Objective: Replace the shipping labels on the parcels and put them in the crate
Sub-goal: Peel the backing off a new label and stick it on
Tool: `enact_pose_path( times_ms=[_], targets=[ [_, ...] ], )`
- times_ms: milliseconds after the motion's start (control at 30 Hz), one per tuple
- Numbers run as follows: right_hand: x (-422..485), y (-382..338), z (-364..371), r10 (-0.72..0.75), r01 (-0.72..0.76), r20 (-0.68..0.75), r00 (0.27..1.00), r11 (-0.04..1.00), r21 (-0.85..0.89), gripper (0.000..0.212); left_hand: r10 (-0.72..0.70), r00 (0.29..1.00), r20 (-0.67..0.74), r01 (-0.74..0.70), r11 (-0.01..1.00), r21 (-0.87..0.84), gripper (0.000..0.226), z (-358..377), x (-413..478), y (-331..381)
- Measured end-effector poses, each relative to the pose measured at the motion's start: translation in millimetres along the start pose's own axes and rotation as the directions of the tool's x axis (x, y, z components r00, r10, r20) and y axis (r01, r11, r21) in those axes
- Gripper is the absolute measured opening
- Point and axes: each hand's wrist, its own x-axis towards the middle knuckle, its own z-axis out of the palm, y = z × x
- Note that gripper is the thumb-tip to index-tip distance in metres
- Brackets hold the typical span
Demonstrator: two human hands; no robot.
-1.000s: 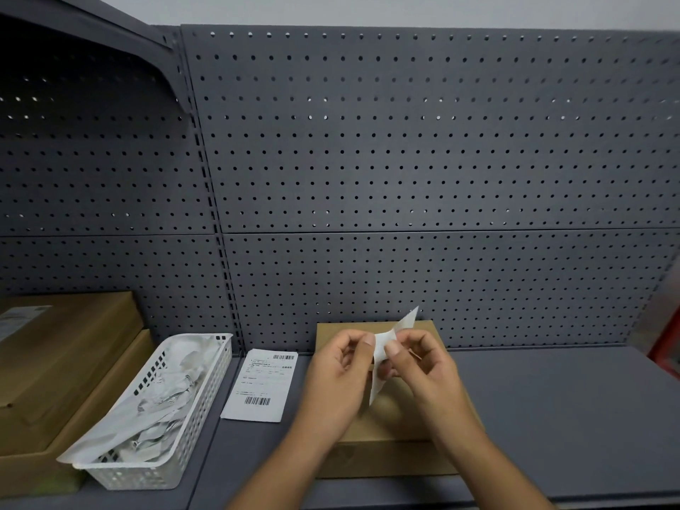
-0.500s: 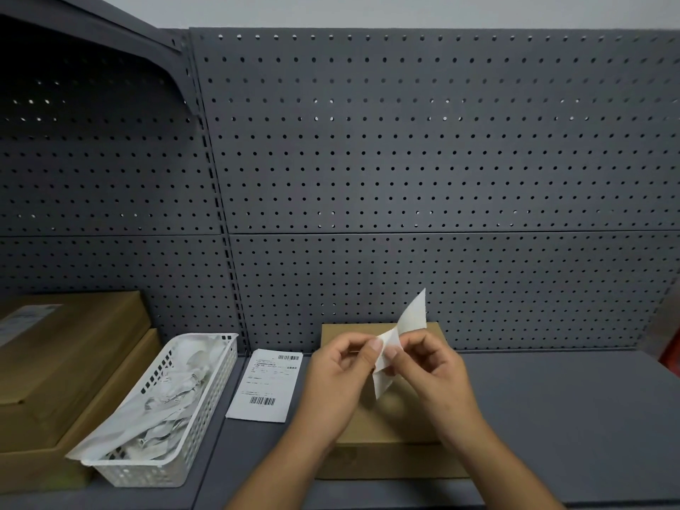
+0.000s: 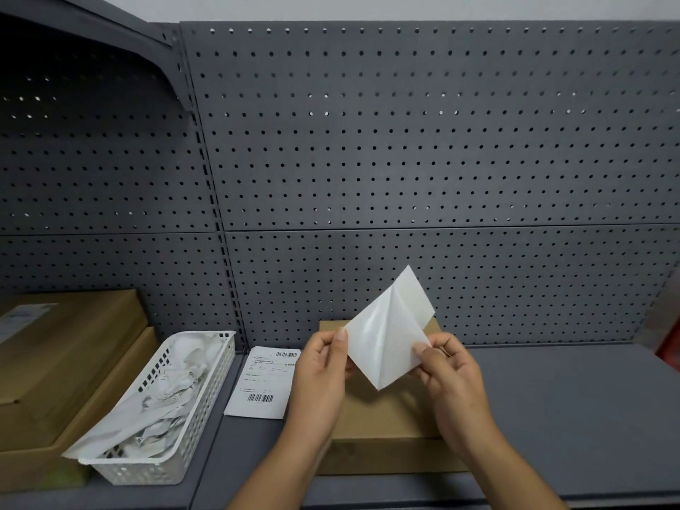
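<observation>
The fresh label (image 3: pixel 382 344) now peels wide apart, left hand (image 3: pixel 320 366) pinching one layer, right hand (image 3: pixel 447 377) the other; looks nearly ready for the parcel (image 3: pixel 382 421) below.

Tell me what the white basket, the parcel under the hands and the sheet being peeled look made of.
Basket: white moulded plastic, likely, given its slotted lattice walls. Parcel: matt brown cardboard, with crisp folded edges. Sheet: thin white paper parting from a glossy backing that catches light, probably coated release paper.
</observation>
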Motion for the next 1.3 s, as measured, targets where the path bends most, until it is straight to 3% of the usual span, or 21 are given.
enact_pose_path(
  times_ms=[233,367,500,633,733,933,1067,1200,1300],
  targets=[
    [-5,-2,13,-0.114,0.115,0.013,0.993,0.977,-0.179,0.012,-0.101,0.984,0.150,0.123,0.982,-0.142,0.083,5,-7,-3],
    [-9,-4,18,-0.167,0.171,0.037,0.985,0.965,-0.199,0.009,-0.034,0.977,0.211,0.058,0.993,-0.108,0.060,5,-13,-3],
    [-7,-4,16,-0.146,0.148,0.027,0.989,0.970,-0.191,0.005,-0.023,0.992,0.128,0.030,0.998,-0.052,0.023,3,-13,-7],
    [-4,-2,9,-0.105,0.101,-0.034,0.994,0.989,-0.108,0.010,-0.075,0.991,0.108,0.081,0.996,-0.046,0.026,-2,-11,-6],
    [1,-7,3,0.035,-0.027,-0.092,0.995,0.996,0.082,0.014,-0.129,0.986,0.109,0.139,0.986,-0.090,0.024,-10,-9,-5],
    [13,-19,-18,0.193,-0.152,-0.084,0.978,0.924,0.350,0.018,-0.220,0.972,0.084,0.234,0.945,-0.227,0.022,-33,2,2],
    [18,-25,-33,0.203,-0.134,-0.111,0.973,0.884,0.448,0.018,-0.162,0.986,0.025,0.164,0.959,-0.232,0.022,-46,6,4],
    [31,-31,-50,0.172,-0.065,-0.149,0.974,0.840,0.538,0.018,-0.034,0.990,-0.140,0.004,0.978,-0.209,0.022,-59,1,7],
    [35,-32,-49,0.108,-0.014,-0.171,0.979,0.879,0.476,0.013,0.060,0.971,-0.233,-0.095,0.985,-0.143,0.022,-71,-5,10]
  ],
)
